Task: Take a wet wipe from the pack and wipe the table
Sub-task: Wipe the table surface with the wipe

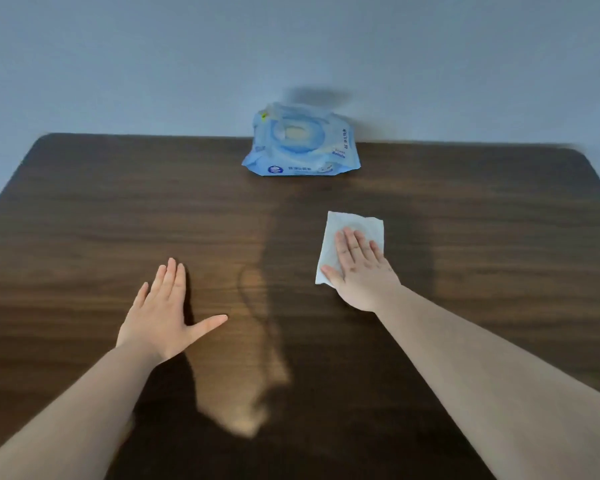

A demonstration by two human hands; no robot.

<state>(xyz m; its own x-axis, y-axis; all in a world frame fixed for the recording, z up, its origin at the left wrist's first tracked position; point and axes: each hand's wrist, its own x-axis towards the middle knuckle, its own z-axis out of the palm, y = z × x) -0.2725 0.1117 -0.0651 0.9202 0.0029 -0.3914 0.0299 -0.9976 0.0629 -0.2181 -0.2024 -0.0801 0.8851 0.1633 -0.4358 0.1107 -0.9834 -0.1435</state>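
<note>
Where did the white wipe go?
The wet wipe lies flat on the right half of the brown table, pressed under the right hand. The blue pack sits beyond it at the table's far edge.

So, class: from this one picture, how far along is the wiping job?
Done: a white wet wipe is out of the blue pack, which sits at the far edge. In hand: the right hand presses it flat on the wooden table; the left hand rests open. Left: how much has been wiped cannot be told.
</note>
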